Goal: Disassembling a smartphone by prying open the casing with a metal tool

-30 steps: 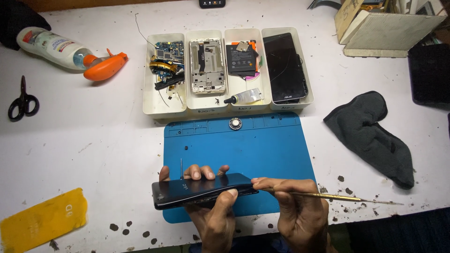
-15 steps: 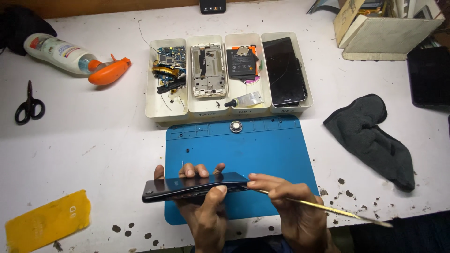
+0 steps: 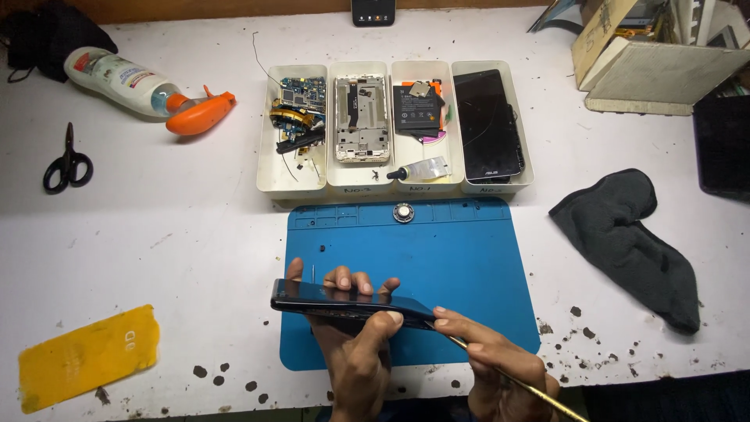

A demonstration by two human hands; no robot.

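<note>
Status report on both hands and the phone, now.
Left hand grips black phone edge-up over blue mat. Right hand holds thin metal tool, tip at phone's right end. Nothing blocking.

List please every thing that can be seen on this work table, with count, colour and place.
phone: 1, black, held on edge above the mat
thin tool: 1, brass-coloured, tip at the phone's right end
mat: 1, blue, front centre
trays: 4, white, in a row behind the mat, holding phone parts
bottle: 1, white with orange cap, back left
scissors: 1, black, left
yellow sheet: 1, front left
cloth: 1, dark grey, right
box: 1, whitish, back right
left hand: grips the phone
right hand: holds the thin tool
</note>
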